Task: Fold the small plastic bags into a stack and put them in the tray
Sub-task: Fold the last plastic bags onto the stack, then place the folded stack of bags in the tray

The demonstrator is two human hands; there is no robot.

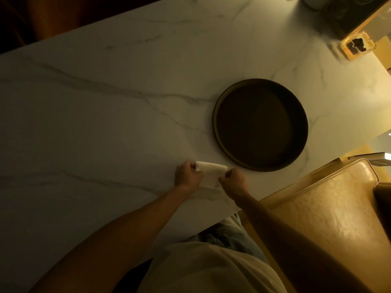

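A small white plastic bag (pixel 210 174) lies partly folded near the front edge of the marble table (pixel 105 113). My left hand (pixel 187 174) pinches its left end and my right hand (pixel 233 180) pinches its right end, so the bag is stretched between them. Its far edge is folded over into a band. A round dark tray (pixel 220 106) with a low rim sits just beyond my right hand, and I see nothing inside it. The light is dim, so I cannot tell whether more than one bag is in the fold.
A tan leather chair (pixel 330 208) stands at the right, against the table's front edge. An amber glass holder (pixel 357 46) and dark items sit at the far right corner. A book (pixel 372 155) lies at the right edge.
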